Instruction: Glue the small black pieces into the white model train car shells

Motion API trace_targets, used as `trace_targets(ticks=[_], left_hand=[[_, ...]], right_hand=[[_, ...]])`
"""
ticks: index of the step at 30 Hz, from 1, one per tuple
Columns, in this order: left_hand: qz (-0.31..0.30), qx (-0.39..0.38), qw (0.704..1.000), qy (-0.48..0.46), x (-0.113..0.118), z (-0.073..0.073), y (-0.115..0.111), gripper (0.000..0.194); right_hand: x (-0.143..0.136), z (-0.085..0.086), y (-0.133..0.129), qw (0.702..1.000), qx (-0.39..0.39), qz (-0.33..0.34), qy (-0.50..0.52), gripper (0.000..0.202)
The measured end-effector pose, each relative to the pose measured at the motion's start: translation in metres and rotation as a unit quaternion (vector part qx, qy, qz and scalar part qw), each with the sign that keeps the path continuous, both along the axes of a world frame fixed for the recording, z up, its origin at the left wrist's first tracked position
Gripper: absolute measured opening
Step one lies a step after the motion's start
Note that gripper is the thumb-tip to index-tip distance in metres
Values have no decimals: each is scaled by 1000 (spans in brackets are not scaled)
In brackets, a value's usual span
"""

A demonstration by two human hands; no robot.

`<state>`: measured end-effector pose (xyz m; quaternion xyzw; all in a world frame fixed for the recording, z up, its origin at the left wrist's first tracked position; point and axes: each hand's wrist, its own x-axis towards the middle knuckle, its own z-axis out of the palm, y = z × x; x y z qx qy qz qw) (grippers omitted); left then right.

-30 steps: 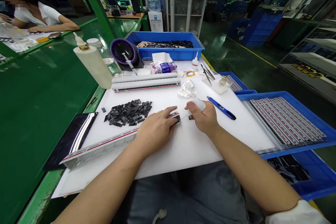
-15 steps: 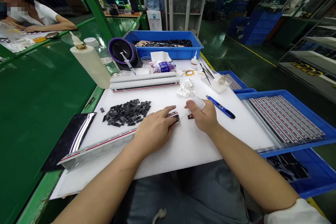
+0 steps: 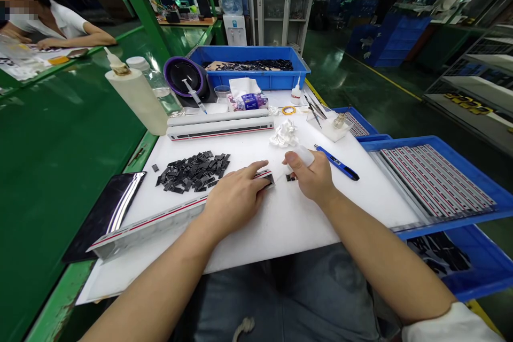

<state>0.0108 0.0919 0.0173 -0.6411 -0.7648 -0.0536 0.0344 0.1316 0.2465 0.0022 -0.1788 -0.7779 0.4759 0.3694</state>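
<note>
A long white channel-shaped profile (image 3: 148, 223) with a red stripe lies slantwise across the white work surface. My left hand (image 3: 232, 197) grips it near its right end, the index finger reaching over the top. In my right hand (image 3: 315, 177) is a small translucent squeeze bottle (image 3: 306, 155), tilted so its thin nozzle points down-left toward the profile's open end; I cannot tell whether the tip touches it. A few small dark pieces (image 3: 290, 177) lie beneath the right fingers. Behind my left hand spreads a heap of flat black rectangular pieces (image 3: 192, 172).
Two similar profiles (image 3: 220, 127) lie farther back. Crumpled tissue (image 3: 285, 133) and a blue pen-shaped cutter (image 3: 339, 163) lie near my right hand. A blue tray (image 3: 441, 144) of striped profiles stands right, a blue bin (image 3: 256, 81) behind. A co-worker (image 3: 68, 26) sits at far left.
Almost nothing differs. The right hand and the squeeze bottle have shifted very slightly; the left hand keeps its hold on the profile.
</note>
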Motion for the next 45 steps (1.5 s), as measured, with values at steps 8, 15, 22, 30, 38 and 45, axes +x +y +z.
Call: trace_targets(ticks=[8,15,22,30,38,45], left_hand=[[-1,4,1000,-6,-1,-1,0,29],[-4,1,1000,1,-1,-2,0,29],[-5,0,1000,-2,-1,-1,-1,29],[-6,4,1000,-3,-1,-2,-1,29],[-7,7,1000,11,0,-3,0,28],[-8,1,1000,7,-1,-3,-1,30]], right_hand=[[2,0,2,1000,1,-11,-13,48],[2,1,6,992,-118,-10,46,45],[18,20,61,879,-382,-24,284,31],[15,12,84,887,-386,21,251,36],[-5,-10,71,986,59,-147,-48,30],[-12,-23,67,972,131,-136,-136,40]])
